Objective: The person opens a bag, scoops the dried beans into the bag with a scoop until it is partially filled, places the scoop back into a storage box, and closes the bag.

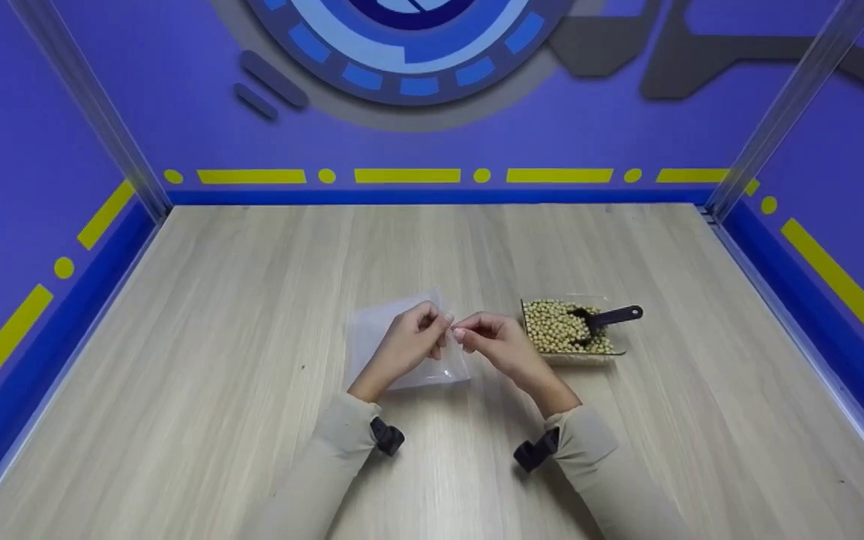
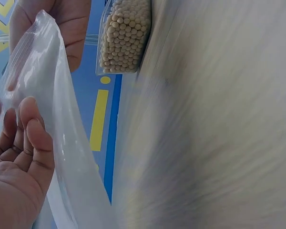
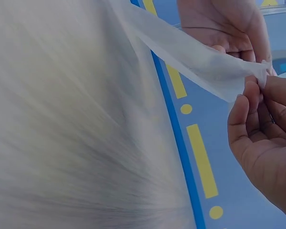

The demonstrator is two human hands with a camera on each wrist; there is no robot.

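Observation:
Both hands hold a translucent plastic bag (image 1: 372, 337) near its right side, above the middle of the table. My left hand (image 1: 415, 337) pinches its edge between thumb and curled fingers. Close by, my right hand (image 1: 505, 346) pinches the same edge with thumb and index finger. In the left wrist view the bag (image 2: 69, 143) slopes down past the left hand (image 2: 24, 167). From the right wrist, a narrow fold of bag (image 3: 190, 57) runs to the fingertips of the right hand (image 3: 264, 129). Whether the bag's mouth is parted, I cannot tell.
Right of the hands stands a clear container (image 1: 578, 360) of round, pale beans (image 1: 552, 326). A black scoop (image 1: 616, 315) is stuck in them, its handle pointing right. The wooden table (image 1: 214, 337) is bordered by blue walls (image 1: 417, 150) at the back and sides.

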